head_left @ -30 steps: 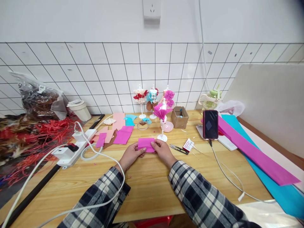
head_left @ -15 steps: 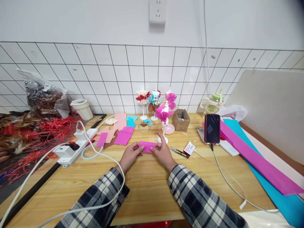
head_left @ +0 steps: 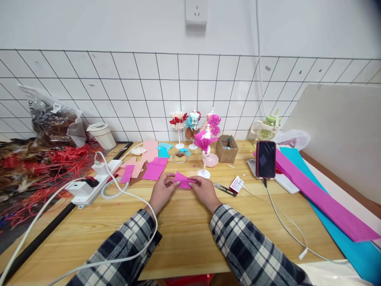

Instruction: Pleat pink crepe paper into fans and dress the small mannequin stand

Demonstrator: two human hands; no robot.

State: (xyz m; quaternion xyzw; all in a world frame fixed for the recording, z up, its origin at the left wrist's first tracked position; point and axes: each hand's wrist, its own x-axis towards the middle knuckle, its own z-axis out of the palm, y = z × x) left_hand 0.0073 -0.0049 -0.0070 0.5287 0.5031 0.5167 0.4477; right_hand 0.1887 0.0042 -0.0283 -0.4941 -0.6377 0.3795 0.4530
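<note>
A small piece of magenta crepe paper (head_left: pixel 182 180) is stretched between my hands above the wooden table. My left hand (head_left: pixel 163 192) pinches its left end between thumb and fingers. At the other end, my right hand (head_left: pixel 206 191) grips the paper, which narrows and creases there. Just beyond my hands stands a white mini dress form (head_left: pixel 204 163) with a magenta pleated paper piece at its top. Thread snips (head_left: pixel 225 189) and a card of white thread (head_left: pixel 237 184) lie to the right of my right hand.
Three decorated mini dress forms (head_left: pixel 193 123) stand by the wall, beside a cardboard box (head_left: pixel 227 149) and a pink bowl (head_left: pixel 212 160). Paper sheets (head_left: pixel 155 168) lie left, near a power strip (head_left: pixel 99 180) whose cable crosses my left forearm. A phone (head_left: pixel 266 159) and long paper strips (head_left: pixel 315 190) are at right.
My right fingers have closed in on the paper's right end, and the raised finger has come down. The paper has gone from a flat folded rectangle to a gathered, narrowing shape.
</note>
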